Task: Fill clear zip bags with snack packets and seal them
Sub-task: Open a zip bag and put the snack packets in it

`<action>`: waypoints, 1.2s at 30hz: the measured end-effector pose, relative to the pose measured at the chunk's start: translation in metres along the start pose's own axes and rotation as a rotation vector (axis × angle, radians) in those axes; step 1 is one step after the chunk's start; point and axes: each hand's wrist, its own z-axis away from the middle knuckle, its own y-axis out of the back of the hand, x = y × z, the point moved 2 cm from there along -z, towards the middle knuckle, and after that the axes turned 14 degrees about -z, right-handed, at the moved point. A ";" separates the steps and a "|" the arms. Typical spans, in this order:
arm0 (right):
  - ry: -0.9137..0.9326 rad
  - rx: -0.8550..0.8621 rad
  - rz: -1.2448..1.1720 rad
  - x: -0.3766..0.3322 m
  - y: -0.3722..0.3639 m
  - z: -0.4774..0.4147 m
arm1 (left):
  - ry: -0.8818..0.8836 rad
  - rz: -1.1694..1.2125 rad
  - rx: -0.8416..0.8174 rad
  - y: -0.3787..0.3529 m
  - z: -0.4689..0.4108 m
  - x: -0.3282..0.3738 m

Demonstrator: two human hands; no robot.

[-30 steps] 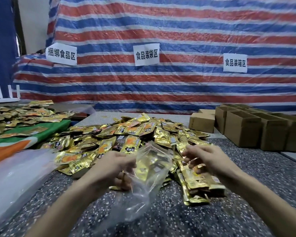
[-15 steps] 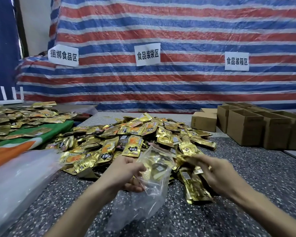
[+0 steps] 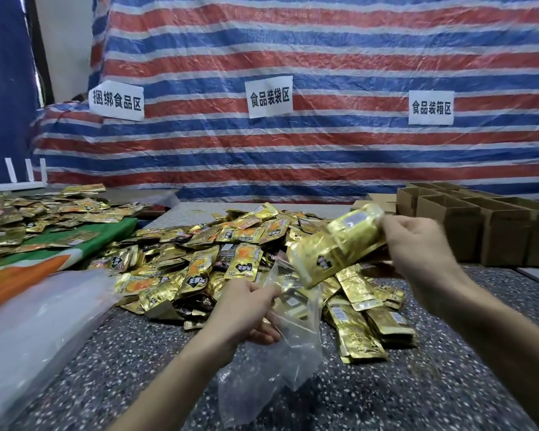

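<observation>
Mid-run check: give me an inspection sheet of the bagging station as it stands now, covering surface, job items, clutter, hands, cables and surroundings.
Surface: dark speckled worktop, packets heaped across its middle.
Job's things: clear zip bag, mouth open, a few packets visible inside; handful of gold packets tilted down toward that mouth; loose packet pile behind.
Clutter: clear plastic heap at left; green and orange cloth carrying more packets.
Hands: left hand grips the bag at its mouth; right hand holds the handful.
Cables: nothing seen.
Surroundings: striped tarpaulin with three paper signs; open cardboard boxes at right.
</observation>
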 end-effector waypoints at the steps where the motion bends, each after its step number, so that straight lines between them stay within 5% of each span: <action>1: 0.011 -0.016 0.126 0.003 -0.005 0.003 | -0.007 0.005 0.007 -0.003 0.001 0.002; 6: 0.039 -0.119 0.462 0.024 -0.025 0.016 | -0.046 -0.012 0.051 -0.009 0.006 0.009; 12: -0.332 -0.250 0.045 0.044 -0.037 0.020 | -0.128 0.048 0.018 -0.013 0.013 0.024; 20: -0.033 -0.384 0.191 0.005 -0.025 0.004 | -0.155 0.127 0.103 0.012 0.016 0.040; 25: 0.008 -0.373 0.057 -0.006 -0.026 -0.002 | -0.160 0.040 0.110 0.017 0.019 0.042; 31: -0.075 -0.445 0.013 0.000 -0.022 -0.007 | -0.305 -0.675 0.501 0.028 0.018 0.044; 36: 0.012 -0.525 0.102 0.000 -0.021 -0.008 | -0.743 -0.598 0.071 0.037 0.006 0.068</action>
